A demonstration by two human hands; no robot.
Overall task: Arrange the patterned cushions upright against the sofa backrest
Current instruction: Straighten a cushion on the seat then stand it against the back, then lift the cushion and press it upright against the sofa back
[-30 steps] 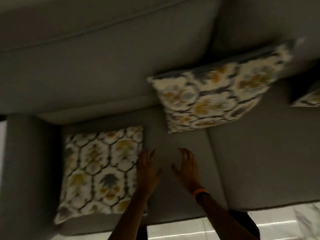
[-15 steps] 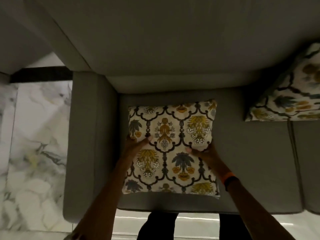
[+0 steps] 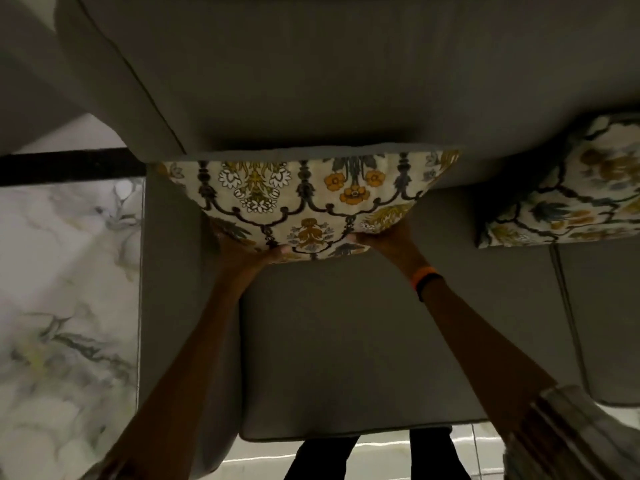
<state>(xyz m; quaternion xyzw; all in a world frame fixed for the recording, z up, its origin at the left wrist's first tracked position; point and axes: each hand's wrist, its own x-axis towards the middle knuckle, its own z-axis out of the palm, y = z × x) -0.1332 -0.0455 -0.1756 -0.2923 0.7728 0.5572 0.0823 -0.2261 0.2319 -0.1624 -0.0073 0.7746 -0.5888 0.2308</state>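
Observation:
A cream cushion with a dark lattice and yellow flowers [image 3: 304, 199] is tipped up on the sofa, its top edge against the grey backrest [image 3: 346, 74]. My left hand [image 3: 249, 251] grips its lower left edge. At the lower right edge my right hand [image 3: 388, 240], with an orange wristband, holds it too. A second patterned cushion [image 3: 568, 199] leans against the backrest at the right, partly cut off by the frame edge.
The grey seat cushion [image 3: 346, 341] lies below my arms, with a seam to another seat at the right. The sofa armrest [image 3: 166, 271] runs down the left. Beyond it is a marble floor [image 3: 62, 289]. My legs show at the bottom edge.
The cushion lay flat on the seat under both hands; it has since been lifted and tipped up so its top edge meets the backrest. My view has moved closer.

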